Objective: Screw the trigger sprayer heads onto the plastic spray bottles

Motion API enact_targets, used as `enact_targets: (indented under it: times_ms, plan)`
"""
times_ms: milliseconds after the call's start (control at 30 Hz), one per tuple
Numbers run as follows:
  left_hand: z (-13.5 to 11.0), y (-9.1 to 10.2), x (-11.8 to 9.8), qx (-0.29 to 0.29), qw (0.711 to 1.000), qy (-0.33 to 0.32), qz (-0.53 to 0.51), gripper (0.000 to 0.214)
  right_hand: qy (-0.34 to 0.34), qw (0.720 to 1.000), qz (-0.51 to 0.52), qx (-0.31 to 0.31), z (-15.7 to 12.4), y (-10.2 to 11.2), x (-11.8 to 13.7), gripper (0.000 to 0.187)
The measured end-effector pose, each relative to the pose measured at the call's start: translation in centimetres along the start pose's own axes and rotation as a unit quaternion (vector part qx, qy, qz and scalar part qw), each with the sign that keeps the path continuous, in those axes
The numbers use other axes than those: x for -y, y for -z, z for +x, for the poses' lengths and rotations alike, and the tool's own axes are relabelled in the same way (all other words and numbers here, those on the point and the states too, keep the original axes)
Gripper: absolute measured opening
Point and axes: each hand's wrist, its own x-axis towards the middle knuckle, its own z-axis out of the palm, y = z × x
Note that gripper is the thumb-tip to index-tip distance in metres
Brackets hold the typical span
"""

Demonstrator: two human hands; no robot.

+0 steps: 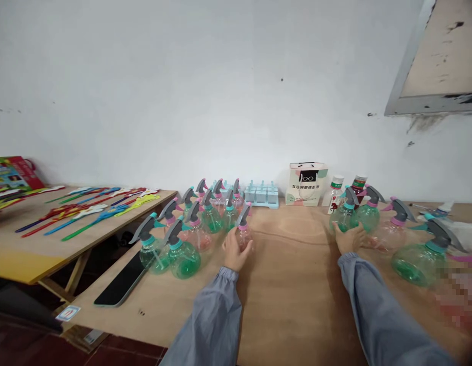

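My left hand [236, 250] is wrapped round a clear pink spray bottle [246, 235] with a grey and pink trigger head, standing upright on the table. My right hand [348, 239] curls round a green spray bottle [343, 218] with a grey and teal head; part of its body is hidden by the fingers. Left of my left hand several green and pink spray bottles stand grouped, a green one [184, 260] at the front. To the right of my right hand are more, among them a pink bottle [386, 236] and a larger-looking green bottle [416, 264].
A phone [121, 282] lies at the table's left edge. Against the wall are light-blue ice-pop moulds [261, 195], a paper bag [306, 185] and a white-capped bottle [335, 193]. Colourful hand-shaped sticks [93, 223] lie on a separate table at left.
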Motion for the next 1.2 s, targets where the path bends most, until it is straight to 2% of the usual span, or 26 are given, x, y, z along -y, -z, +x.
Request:
enact_targets:
  times_ms: [200,367,467,533,633,733,800,867,933,1033,1133,1200]
  plan:
    - [-0.2,-0.3,0.0,0.001,1.000,-0.014,-0.003,0.064,-0.023,0.999,0.023,-0.002,0.3,-0.3,0.4,0.086]
    - [-0.3,-0.3,0.1,0.005,1.000,-0.011,-0.007,0.065,-0.029,0.998,0.059,-0.014,0.1,0.3,0.8,0.084]
    - [-0.5,-0.4,-0.3,0.020,1.000,-0.018,-0.011,0.068,-0.018,0.994,0.097,-0.037,-1.1,1.0,1.1,0.084]
    - [-0.8,-0.7,-0.9,0.031,0.999,-0.020,-0.010,0.071,0.011,0.990,0.137,-0.032,-2.6,1.6,1.6,0.078]
    - [-1.8,-1.4,-2.5,0.051,0.999,-0.014,0.004,0.074,0.104,0.967,0.230,0.047,-5.7,2.9,3.3,0.061]
    - [-3.1,-2.2,-4.4,0.084,0.996,-0.032,0.023,0.075,0.202,0.908,0.301,0.212,-9.1,4.5,6.3,0.044]
    - [-3.9,-2.5,-5.3,0.105,0.992,-0.059,0.033,0.080,0.244,0.864,0.326,0.296,-10.9,5.5,8.8,0.047]
    - [-4.5,-2.6,-5.8,0.122,0.988,-0.087,0.037,0.086,0.259,0.830,0.347,0.352,-12.2,6.2,11.2,0.063]
    - [-4.7,-2.5,-6.0,0.143,0.983,-0.109,0.034,0.090,0.259,0.804,0.368,0.388,-13.0,6.6,13.1,0.077]
    - [-4.8,-2.0,-5.9,0.185,0.973,-0.136,0.018,0.092,0.214,0.785,0.404,0.418,-13.8,6.6,14.6,0.081]
    - [-4.9,-1.5,-5.9,0.215,0.964,-0.154,-0.007,0.086,0.144,0.774,0.440,0.432,-14.5,6.8,14.5,0.079]
    - [-5.2,-1.4,-5.9,0.218,0.964,-0.151,-0.026,0.079,0.119,0.779,0.455,0.414,-14.9,7.1,13.8,0.076]
